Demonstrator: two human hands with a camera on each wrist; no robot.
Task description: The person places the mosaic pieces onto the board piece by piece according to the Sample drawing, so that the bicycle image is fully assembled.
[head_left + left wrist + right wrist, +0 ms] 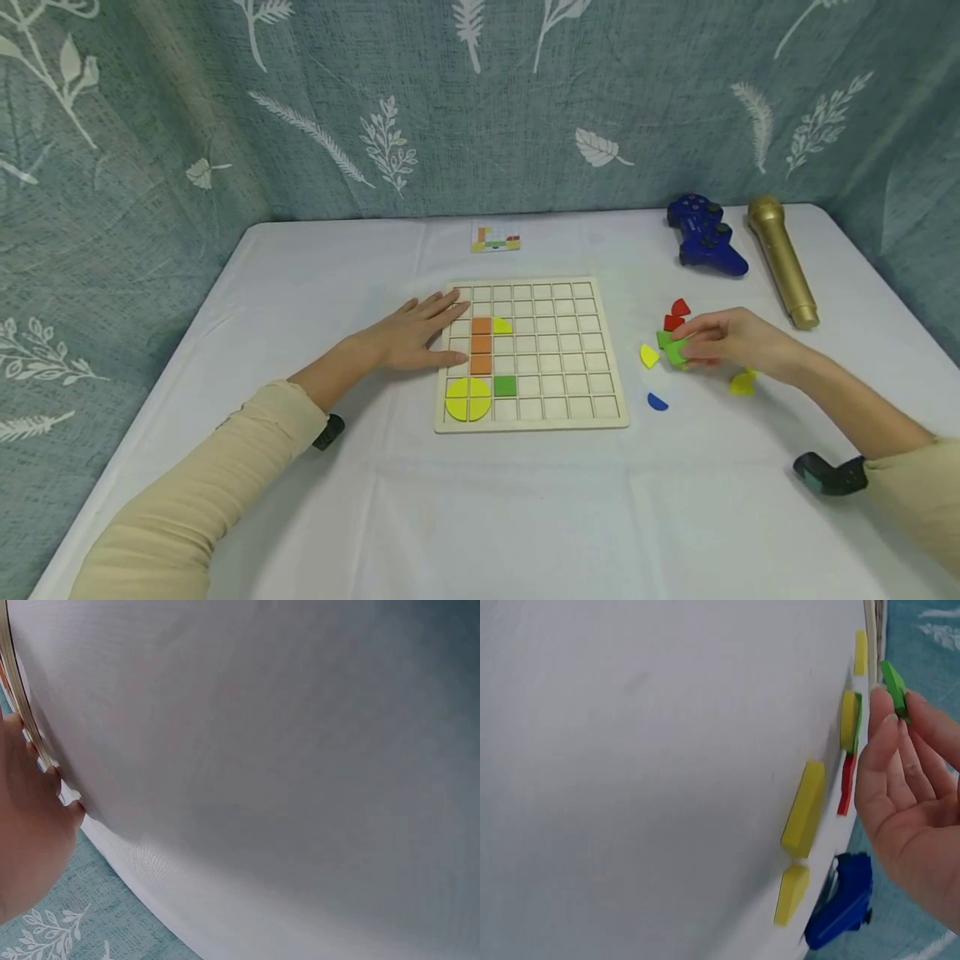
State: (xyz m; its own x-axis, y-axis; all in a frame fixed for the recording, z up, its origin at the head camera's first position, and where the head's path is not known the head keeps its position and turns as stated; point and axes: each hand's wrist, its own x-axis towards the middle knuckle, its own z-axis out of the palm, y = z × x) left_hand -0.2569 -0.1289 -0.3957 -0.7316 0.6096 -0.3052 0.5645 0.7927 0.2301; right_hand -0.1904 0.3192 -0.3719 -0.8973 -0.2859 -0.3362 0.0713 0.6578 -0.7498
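Note:
My left hand rests spread on the left side of the square grid board, fingers straight. Between thumb and fingertips my right hand pinches a light green piece; the right wrist view shows that green piece edge-on, held by the right hand. On the board lie three orange squares in a column, a yellow quarter piece, a yellow circle of quarters and a green square. In the left wrist view the left hand touches the board's edge.
Around the right hand lie red pieces, a yellow piece, a blue piece and more yellow ones. Behind stand a blue game controller and a gold microphone. A small pattern card lies beyond the board.

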